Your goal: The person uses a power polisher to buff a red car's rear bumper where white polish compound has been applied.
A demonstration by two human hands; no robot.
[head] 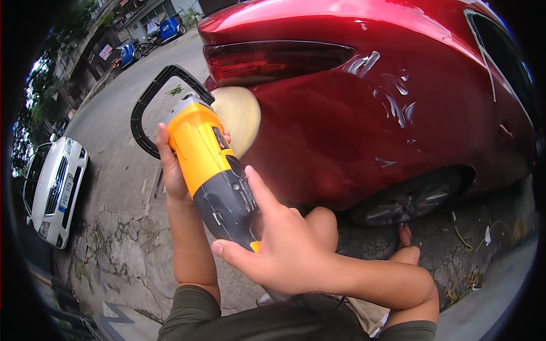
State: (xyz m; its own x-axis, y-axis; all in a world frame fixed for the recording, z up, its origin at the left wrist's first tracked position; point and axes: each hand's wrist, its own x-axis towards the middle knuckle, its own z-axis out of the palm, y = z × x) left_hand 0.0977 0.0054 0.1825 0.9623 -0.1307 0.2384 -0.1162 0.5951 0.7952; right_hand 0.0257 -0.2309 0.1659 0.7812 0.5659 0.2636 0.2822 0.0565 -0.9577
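Observation:
My left hand [172, 166] grips the front of a yellow and black rotary car polisher [204, 153] from its left side. My right hand [277, 238] is wrapped around the polisher's rear body. A black D-shaped handle [143, 106] stands out at the tool's head. The round pale polishing pad [239, 115] looks blurred and lies against or very close to the red car's rear bumper, below the tail light [277, 59]. White smears of compound [399, 106] mark the red rear body panel [349, 115] to the right of the pad.
The red car's rear wheel [409, 204] is low on the right, close to my foot [404, 235]. A yellowish cord [463, 238] lies on the ground beyond. On the left a white car [55, 187] stands on cracked concrete. Blue tricycles [170, 27] are parked across the road.

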